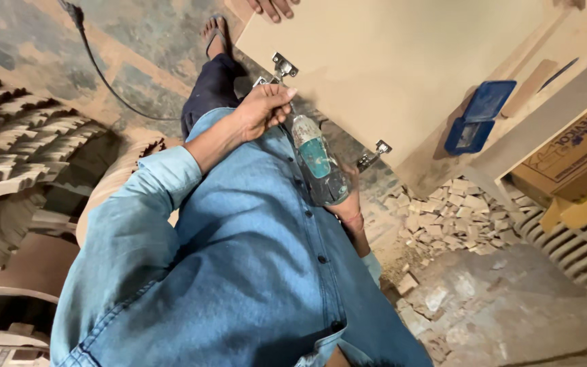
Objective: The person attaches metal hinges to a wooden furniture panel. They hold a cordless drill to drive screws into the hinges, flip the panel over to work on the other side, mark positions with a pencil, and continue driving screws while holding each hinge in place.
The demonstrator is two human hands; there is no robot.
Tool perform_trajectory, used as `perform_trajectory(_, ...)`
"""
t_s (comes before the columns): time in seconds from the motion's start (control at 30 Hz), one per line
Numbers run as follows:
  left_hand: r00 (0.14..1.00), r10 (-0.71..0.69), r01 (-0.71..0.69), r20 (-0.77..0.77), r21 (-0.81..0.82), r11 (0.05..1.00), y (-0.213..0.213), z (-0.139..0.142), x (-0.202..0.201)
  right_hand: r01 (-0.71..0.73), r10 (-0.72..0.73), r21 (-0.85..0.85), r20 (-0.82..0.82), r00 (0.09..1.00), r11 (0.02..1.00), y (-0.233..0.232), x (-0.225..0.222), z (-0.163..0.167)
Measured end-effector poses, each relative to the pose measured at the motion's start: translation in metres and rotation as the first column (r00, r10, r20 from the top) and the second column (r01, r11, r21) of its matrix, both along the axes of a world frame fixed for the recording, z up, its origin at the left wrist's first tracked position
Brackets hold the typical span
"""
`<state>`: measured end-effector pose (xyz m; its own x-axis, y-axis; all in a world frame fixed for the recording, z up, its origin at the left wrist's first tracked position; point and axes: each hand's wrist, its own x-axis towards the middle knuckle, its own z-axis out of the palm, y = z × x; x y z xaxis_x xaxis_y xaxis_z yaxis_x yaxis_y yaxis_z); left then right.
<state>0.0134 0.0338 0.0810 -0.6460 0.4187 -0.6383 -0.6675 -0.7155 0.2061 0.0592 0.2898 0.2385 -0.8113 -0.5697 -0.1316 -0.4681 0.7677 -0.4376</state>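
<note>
Two hands of the wearer work at one power drill [319, 163], which points up toward the edge of a pale board panel [402, 61]. The left hand [263, 109] closes its grip around the front end of the drill near the chuck, just below a metal hinge [282, 67] on the panel's edge. The right hand [349, 204] sits under the drill's dark body, mostly hidden, and seems to hold the handle; I cannot tell how tightly. Judging by its build, the drill is stiff, fairly heavy and dusty, best held at the handle with the nose steadied. Another hinge [373, 155] sits further along the same edge. Someone else's fingers [274, 7] rest on the panel's far end.

On the panel's right lies a blue rectangular plastic case [478, 117], its lid open. Further right, a brown cardboard box [572, 153] with blue print stands on a shelf. Small pale wood offcuts [450, 211] litter the floor.
</note>
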Motion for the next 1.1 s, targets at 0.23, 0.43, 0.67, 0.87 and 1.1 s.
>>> perform_trajectory(0.23,0.97,0.081,-0.086,0.23,0.011,0.996,-0.021,-0.005,-0.025,0.366,-0.303,-0.051,0.461,0.834,0.929,-0.036,-0.015,-0.033)
perform_trajectory(0.43,0.942,0.158,-0.131,0.296,-0.111,0.985,-0.032,-0.02,-0.042,0.426,-0.334,-0.117,0.451,0.828,0.897,-0.061,-0.02,-0.078)
perform_trajectory(0.67,0.954,0.132,-0.101,0.268,-0.125,0.987,-0.037,-0.022,-0.05,0.525,-0.44,-0.054,0.478,0.76,0.849,-0.084,-0.046,-0.064)
perform_trajectory(0.87,0.951,0.133,-0.093,0.279,-0.15,0.984,-0.041,-0.021,-0.057,0.487,-0.381,-0.054,0.55,0.743,0.872,-0.104,-0.065,-0.05)
perform_trajectory(1.1,0.952,0.118,-0.069,0.281,-0.18,0.981,-0.041,-0.021,-0.06,0.443,-0.35,-0.07,0.507,0.788,0.894,-0.113,-0.075,-0.041)
